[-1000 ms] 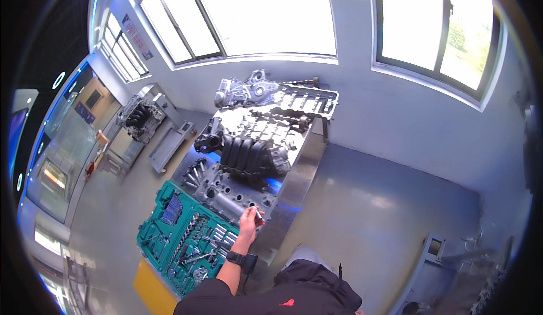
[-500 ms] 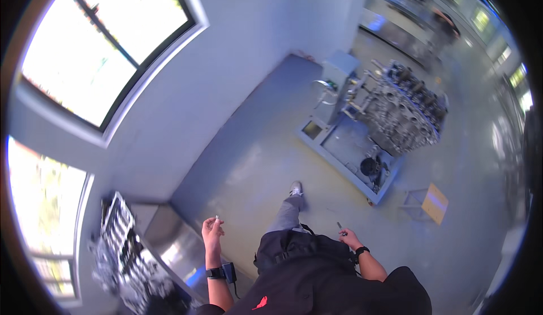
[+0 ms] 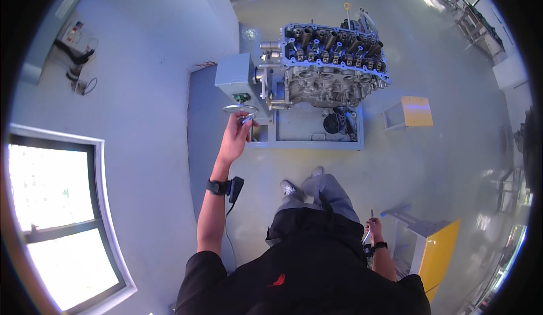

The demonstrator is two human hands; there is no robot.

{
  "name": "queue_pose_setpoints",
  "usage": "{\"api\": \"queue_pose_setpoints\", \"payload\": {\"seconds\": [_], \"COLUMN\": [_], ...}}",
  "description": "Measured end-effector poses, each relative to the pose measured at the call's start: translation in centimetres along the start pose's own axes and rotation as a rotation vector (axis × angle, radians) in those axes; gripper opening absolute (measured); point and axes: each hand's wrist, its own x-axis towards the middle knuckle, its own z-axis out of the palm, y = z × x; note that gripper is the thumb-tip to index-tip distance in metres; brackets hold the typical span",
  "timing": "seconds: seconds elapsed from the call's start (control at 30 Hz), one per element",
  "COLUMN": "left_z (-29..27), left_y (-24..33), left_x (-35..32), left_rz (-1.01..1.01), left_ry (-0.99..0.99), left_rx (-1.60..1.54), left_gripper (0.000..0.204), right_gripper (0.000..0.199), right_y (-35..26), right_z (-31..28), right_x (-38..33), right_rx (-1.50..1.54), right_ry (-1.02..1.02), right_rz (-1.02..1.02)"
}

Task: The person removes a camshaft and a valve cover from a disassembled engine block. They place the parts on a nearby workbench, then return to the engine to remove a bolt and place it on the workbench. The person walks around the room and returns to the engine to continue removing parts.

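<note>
Left hand (image 3: 235,137) grasps round metal handwheel (image 3: 240,109)

View: is now looking down on an engine block (image 3: 334,66) mounted on a grey stand (image 3: 308,134), where a half second ago it lay far off at the upper right and a second ago a parts table and green tool tray filled the frame.
Left hand (image 3: 235,137): is now reaching out with a small metal piece to the round handwheel (image 3: 240,109) on the stand's grey box (image 3: 237,77); earlier it was raised over bare floor.
Right hand (image 3: 373,228): is now hanging low at the person's side, gripping a thin metal tool (image 3: 369,233), beside a yellow cabinet (image 3: 435,253).
</note>
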Motion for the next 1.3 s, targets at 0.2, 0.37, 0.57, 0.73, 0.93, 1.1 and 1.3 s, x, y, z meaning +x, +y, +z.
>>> {"api": "queue_pose_setpoints", "payload": {"seconds": [0.2, 0.37, 0.57, 0.73, 0.93, 1.1, 1.3], "left_z": [5.1, 8.9, 11.5, 10.8, 10.5, 10.6, 9.1], "left_y": [1.4, 3.9, 3.4, 2.5, 2.1, 1.7, -0.1], "left_x": [15.4, 22.3, 26.4, 28.5, 29.1, 29.5, 30.2], "left_rz": [0.177, 0.470, 0.496, 0.508, 0.468, 0.467, 0.659], "left_ry": [0.016, -0.019, -0.148, -0.234, -0.266, -0.262, -0.331], "left_rx": [0.280, 0.805, 1.001, 1.077, 0.973, 0.969, 0.902], "left_gripper": [0.021, 0.023, 0.020, 0.020, 0.017, 0.016, 0.015], "right_gripper": [0.016, 0.017, 0.017, 0.011, 0.011, 0.012, 0.014], "right_y": [8.1, 3.0, -11.6, -20.4, -24.2, -20.5, -15.8], "right_z": [2.9, 5.2, 7.7, 6.3, 5.0, 7.6, 11.7], "right_x": [0.1, 1.7, 7.8, 16.3, 18.1, 16.7, 11.0], "right_rx": [-0.110, -0.040, -0.038, 0.028, 0.087, 0.120, -0.051], "right_ry": [-0.137, -0.192, -0.196, -0.022, 0.079, 0.038, -0.044], "right_rz": [0.112, 0.139, -0.072, -0.239, -0.225, 0.036, 0.087]}}
